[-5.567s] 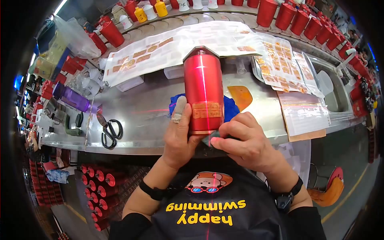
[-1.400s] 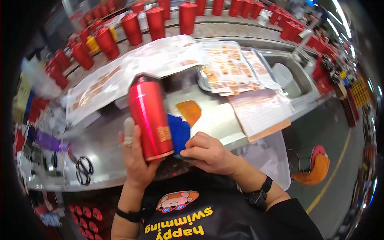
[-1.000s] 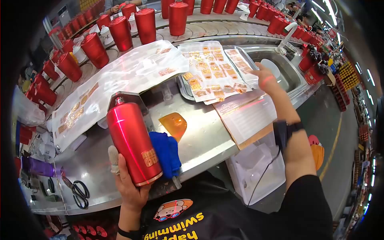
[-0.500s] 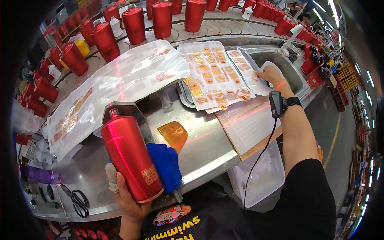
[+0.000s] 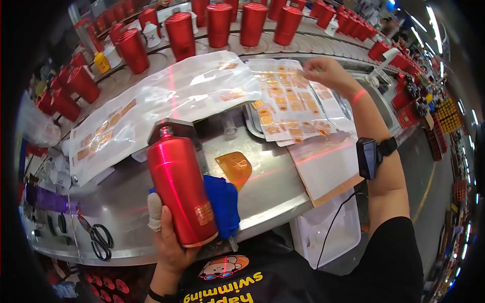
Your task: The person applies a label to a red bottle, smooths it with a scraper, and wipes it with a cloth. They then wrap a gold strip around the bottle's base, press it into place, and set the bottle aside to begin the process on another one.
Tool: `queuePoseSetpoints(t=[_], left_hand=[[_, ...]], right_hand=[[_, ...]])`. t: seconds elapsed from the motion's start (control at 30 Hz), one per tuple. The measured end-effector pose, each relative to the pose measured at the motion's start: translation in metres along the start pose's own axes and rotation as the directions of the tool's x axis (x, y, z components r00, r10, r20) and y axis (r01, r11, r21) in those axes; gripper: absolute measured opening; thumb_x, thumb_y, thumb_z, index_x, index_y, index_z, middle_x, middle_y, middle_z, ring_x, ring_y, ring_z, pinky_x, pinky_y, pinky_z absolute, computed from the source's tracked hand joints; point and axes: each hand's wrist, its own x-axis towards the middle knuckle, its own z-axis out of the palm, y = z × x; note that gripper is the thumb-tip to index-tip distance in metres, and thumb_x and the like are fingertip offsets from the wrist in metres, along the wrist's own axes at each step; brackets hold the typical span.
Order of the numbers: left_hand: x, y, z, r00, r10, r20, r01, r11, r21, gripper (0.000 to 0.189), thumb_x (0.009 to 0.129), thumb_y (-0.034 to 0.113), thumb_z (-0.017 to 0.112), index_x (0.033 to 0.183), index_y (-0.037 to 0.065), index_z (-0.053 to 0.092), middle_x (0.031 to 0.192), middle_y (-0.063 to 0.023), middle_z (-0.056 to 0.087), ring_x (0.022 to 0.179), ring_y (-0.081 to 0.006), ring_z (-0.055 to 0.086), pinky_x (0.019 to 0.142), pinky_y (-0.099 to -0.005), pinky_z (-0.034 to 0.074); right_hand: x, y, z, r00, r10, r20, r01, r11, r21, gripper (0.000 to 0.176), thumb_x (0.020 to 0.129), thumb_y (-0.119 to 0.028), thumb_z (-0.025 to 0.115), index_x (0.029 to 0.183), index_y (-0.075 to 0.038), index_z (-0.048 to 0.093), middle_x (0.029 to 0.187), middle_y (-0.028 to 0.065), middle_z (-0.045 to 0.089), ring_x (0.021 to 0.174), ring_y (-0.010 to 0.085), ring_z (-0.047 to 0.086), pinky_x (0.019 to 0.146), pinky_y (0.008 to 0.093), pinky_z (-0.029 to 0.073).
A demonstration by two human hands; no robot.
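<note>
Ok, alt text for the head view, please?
The left hand grips a red bottle at the edge of the steel bench while the right hand reaches out over sheets of gold stickers. A blue cloth lies beside the bottle.

scissors (image 5: 101,241), blue cloth (image 5: 225,202), orange scraper (image 5: 235,166)

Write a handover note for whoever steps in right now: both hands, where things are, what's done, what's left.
Left hand: gripping the red bottle at the near edge of the counter.
Right hand: reaching over the far end of the sticker sheets; grip unclear.
Blue cloth and orange scraper lie beside the bottle.
Done: one gold sticker on the bottle.
Left: probably picking the next sticker.
</note>
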Motion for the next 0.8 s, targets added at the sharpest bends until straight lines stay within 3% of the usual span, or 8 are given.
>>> queuePoseSetpoints(t=[0.2,0.23,0.37,0.4,0.5,0.63,0.67,0.8], left_hand=[[0.003,0.000,0.000,1.000,0.015,-0.019,-0.015,1.000,-0.022,0.089,0.085,0.043,0.072,0.145,-0.007,0.031,0.149,-0.0357,0.030,0.137,-0.0518,0.033,0.113,-0.0535,0.028],[0.003,-0.001,0.001,1.000,0.011,-0.018,-0.011,1.000,-0.025,0.089,0.084,0.043,0.072,0.145,-0.007,0.031,0.149,-0.0356,0.029,0.137,-0.0517,0.033,0.113,-0.0537,0.028],[0.008,-0.002,0.001,0.997,0.039,-0.060,-0.042,0.998,-0.049,0.096,0.079,0.046,0.077,0.145,-0.006,0.032,0.149,-0.0339,0.030,0.136,-0.0503,0.035,0.112,-0.0540,0.030],[0.007,-0.002,0.000,0.999,0.040,-0.036,-0.041,0.999,-0.025,0.100,0.077,0.047,0.078,0.146,-0.006,0.030,0.149,-0.0332,0.030,0.135,-0.0492,0.036,0.111,-0.0539,0.031],[0.010,-0.003,0.001,0.996,0.014,-0.093,-0.021,0.997,-0.076,0.104,0.076,0.047,0.079,0.147,-0.006,0.026,0.148,-0.0323,0.031,0.134,-0.0493,0.036,0.110,-0.0536,0.032],[0.015,-0.001,-0.001,0.974,-0.224,0.036,0.227,0.956,-0.184,0.118,0.070,0.055,0.081,0.147,-0.011,0.021,0.147,-0.0300,0.033,0.129,-0.0471,0.041,0.110,-0.0565,0.027],[0.014,0.001,-0.002,0.980,-0.200,-0.009,0.197,0.972,-0.131,0.119,0.068,0.058,0.080,0.146,-0.012,0.023,0.144,-0.0288,0.039,0.125,-0.0430,0.046,0.110,-0.0588,0.025],[0.021,0.005,-0.013,0.995,-0.070,-0.072,0.072,0.997,0.019,0.115,0.069,0.061,0.078,0.144,-0.012,0.029,0.135,-0.0281,0.049,0.120,-0.0411,0.052,0.109,-0.0612,0.024]], right_hand=[[0.093,-0.124,0.050,0.981,-0.072,0.179,0.012,0.948,0.317,0.028,0.084,-0.028,0.073,0.099,-0.004,0.070,0.095,0.0011,0.065,0.080,0.0116,0.058,0.067,0.0282,0.047],[0.122,-0.113,0.077,0.951,-0.286,0.118,0.279,0.957,0.076,0.025,0.081,-0.027,0.074,0.091,-0.005,0.072,0.095,0.0089,0.068,0.083,0.0195,0.064,0.068,0.0341,0.050],[0.154,-0.114,0.146,0.953,-0.224,0.206,0.290,0.875,-0.389,0.019,0.079,-0.027,0.070,0.091,-0.012,0.073,0.104,0.0133,0.064,0.100,0.0360,0.062,0.088,0.0421,0.052],[0.152,-0.119,0.153,0.973,-0.137,0.188,0.202,0.897,-0.392,0.016,0.079,-0.025,0.069,0.089,-0.014,0.074,0.113,0.0135,0.059,0.110,0.0372,0.057,0.090,0.0437,0.051],[0.142,-0.125,0.144,0.952,-0.253,0.171,0.302,0.858,-0.416,0.014,0.079,-0.025,0.068,0.088,-0.015,0.073,0.115,0.0130,0.058,0.110,0.0377,0.056,0.088,0.0450,0.051],[0.084,-0.173,0.094,0.835,-0.546,-0.060,0.542,0.837,-0.081,0.017,0.080,-0.018,0.072,0.080,-0.002,0.068,0.099,0.0167,0.062,0.094,0.0337,0.059,0.083,0.0415,0.048],[0.063,-0.193,0.076,0.879,-0.475,0.035,0.476,0.876,-0.076,0.014,0.084,-0.014,0.070,0.086,-0.001,0.064,0.118,0.0149,0.057,0.106,0.0312,0.058,0.089,0.0383,0.048],[-0.006,-0.245,0.033,0.835,-0.546,0.062,0.536,0.834,0.130,0.011,0.086,-0.010,0.069,0.084,-0.003,0.060,0.121,0.0110,0.058,0.111,0.0241,0.057,0.094,0.0345,0.044]])
